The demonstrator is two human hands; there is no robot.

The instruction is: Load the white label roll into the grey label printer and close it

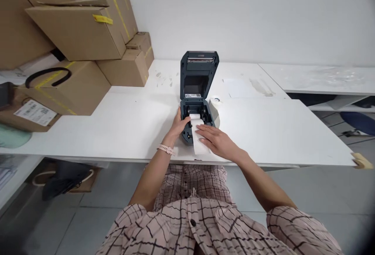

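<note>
A dark grey label printer (195, 76) stands on the white table with its lid tipped up and back. A roll of white label paper (195, 117) sits inside, and its loose strip (200, 146) runs out over the printer's front edge. My left hand (177, 123) grips the printer's left side, with the thumb over the rim by the roll. Stretched nearly flat, the fingers of my right hand (215, 139) rest on the strip. A second white roll (216, 100) lies just behind the printer's right side, partly hidden by it.
Cardboard boxes (88, 32) are stacked at the left end of the table (263, 130). A white sheet (238, 87) lies at the back right. Beneath the left side is a dark bag (66, 178); a blue stool (359, 123) stands far right.
</note>
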